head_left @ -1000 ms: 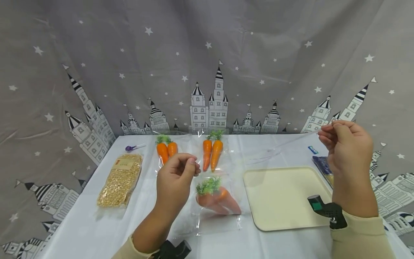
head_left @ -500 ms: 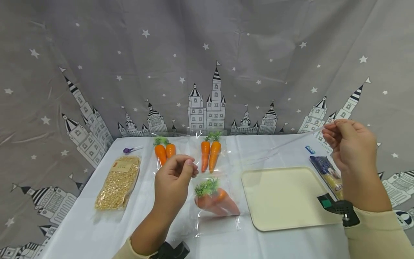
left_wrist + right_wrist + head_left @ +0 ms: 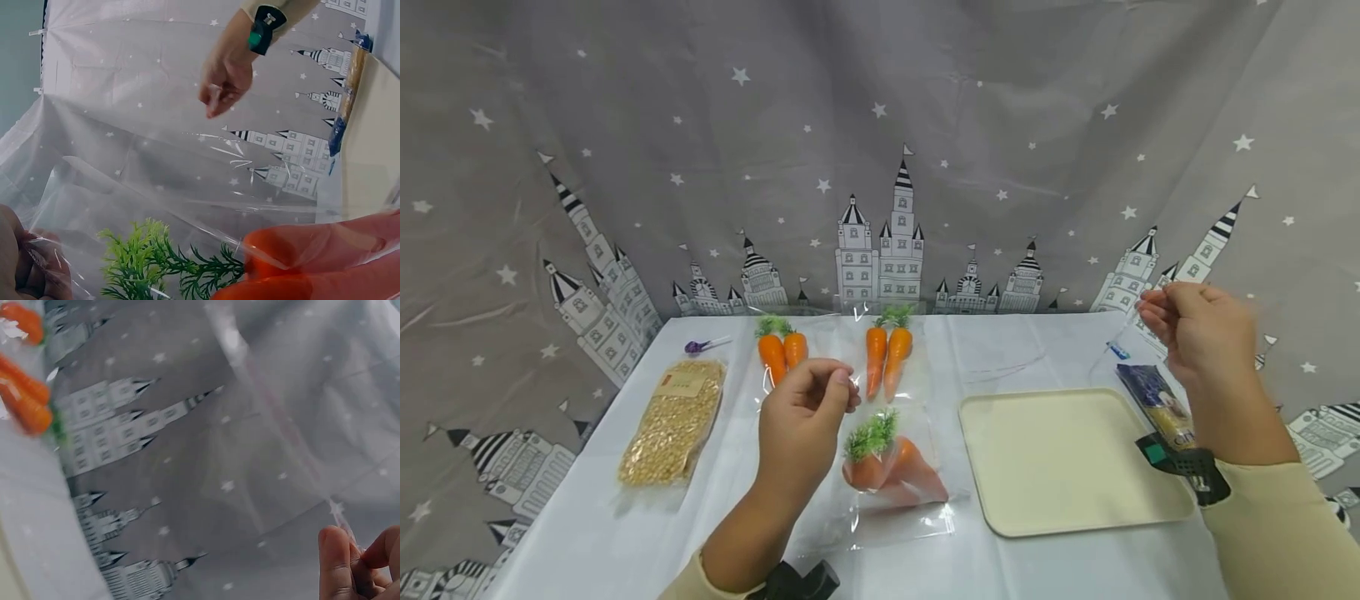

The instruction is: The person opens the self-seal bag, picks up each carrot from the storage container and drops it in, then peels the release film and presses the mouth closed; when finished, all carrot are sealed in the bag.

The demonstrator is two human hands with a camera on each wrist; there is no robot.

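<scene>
Left of the left hand's grip, a sealed bag of yellow grains (image 3: 676, 419) lies flat on the white table (image 3: 587, 533), with a small purple item (image 3: 702, 344) beyond it near the backdrop. A bag with two carrots (image 3: 781, 350) lies just beyond the grip.

The left hand (image 3: 801, 425) is raised above the table with thumb and forefinger curled together, pinching the upper edge of a clear plastic bag (image 3: 891, 483) (the left wrist view shows the film bunched in the fingers (image 3: 28, 269)). The bag hangs and trails down from this grip to the right, its lower part resting on the table; it holds orange carrots with green tops (image 3: 887, 462). A second pair of carrots (image 3: 887, 358) lies beyond the grip, to its right.

Between the two hands, a cream tray (image 3: 1075, 458) sits on the table, just beside the bagged carrots.

The right hand (image 3: 1198, 333) is held up well apart from the left, fingers curled, pinching a thin transparent strip (image 3: 281, 419) (hard to follow in the head view). Below and just right of this grip lies a dark blue packet (image 3: 1157, 400), with a small blue-and-white item (image 3: 1118, 350) nearby.
</scene>
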